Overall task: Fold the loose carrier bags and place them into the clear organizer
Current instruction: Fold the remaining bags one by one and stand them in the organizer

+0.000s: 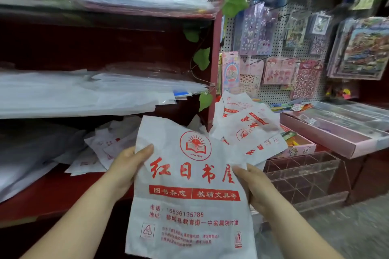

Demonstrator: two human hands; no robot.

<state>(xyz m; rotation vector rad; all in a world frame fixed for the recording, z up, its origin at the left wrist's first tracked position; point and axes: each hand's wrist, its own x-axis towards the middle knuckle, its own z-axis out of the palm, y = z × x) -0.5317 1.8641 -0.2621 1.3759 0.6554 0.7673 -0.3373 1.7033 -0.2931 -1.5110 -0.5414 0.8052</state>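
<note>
A dark red shelf unit [212,48] is seen behind. In front of it one white carrier bag [189,206] with red print is held up unfolded, and more loose bags [248,130] are piled behind its right corner, above the clear organizer [301,174], which is placed low at the right. The bag is pinched at its left edge by the left hand [126,166] and at its right edge by the right hand [254,185].
</note>
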